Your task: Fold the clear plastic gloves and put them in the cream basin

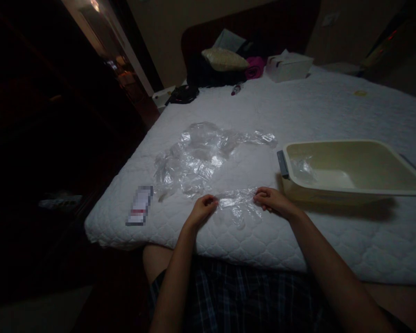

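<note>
Near the front edge of the bed, my left hand (204, 209) pinches the left end of a thin, clear plastic piece (237, 203). Its right end is between the closed fingers of my right hand (269, 200). The piece lies spread across the quilted cover, crinkled and shiny, with uneven lobes towards me; I cannot tell whether it is a bag or a glove. Just beyond my hands is a loose pile of similar clear plastic (197, 159). To the right stands a cream plastic tub (333, 189) with grey handles, holding some crumpled clear plastic (303, 169).
A phone-like slab (139, 206), blurred out, lies left of the pile. The white bed (333, 111) drops off at its left and front edges. Farther back are a white box (288, 67), a pale pillow (225, 60), a dark round item (183, 94) and a small bottle (236, 89).
</note>
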The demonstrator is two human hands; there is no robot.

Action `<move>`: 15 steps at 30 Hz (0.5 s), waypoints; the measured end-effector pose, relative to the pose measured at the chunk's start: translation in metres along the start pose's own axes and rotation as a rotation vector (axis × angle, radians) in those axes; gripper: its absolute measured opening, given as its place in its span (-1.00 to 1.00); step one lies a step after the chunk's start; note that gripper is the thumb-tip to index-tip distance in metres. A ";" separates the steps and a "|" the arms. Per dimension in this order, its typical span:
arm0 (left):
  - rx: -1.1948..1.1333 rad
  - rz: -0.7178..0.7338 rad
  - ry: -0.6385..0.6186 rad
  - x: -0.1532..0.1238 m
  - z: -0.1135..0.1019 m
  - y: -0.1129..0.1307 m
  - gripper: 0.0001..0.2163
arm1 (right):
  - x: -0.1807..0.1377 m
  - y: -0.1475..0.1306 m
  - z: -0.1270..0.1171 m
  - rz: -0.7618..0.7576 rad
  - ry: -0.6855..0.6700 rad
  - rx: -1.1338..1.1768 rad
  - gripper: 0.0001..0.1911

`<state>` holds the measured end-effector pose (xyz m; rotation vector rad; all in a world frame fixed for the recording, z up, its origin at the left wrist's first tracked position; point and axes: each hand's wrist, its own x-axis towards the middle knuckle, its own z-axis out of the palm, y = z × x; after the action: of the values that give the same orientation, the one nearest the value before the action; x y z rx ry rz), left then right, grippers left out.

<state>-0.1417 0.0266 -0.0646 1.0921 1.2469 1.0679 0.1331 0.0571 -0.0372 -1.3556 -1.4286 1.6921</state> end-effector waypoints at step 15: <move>0.044 -0.050 -0.051 -0.002 -0.005 0.004 -0.66 | 0.002 0.005 0.004 -0.118 -0.010 -0.066 -0.67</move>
<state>-0.1465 0.0257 -0.0604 1.1097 1.2559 0.9735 0.1297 0.0557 -0.0432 -1.2728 -1.5513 1.5908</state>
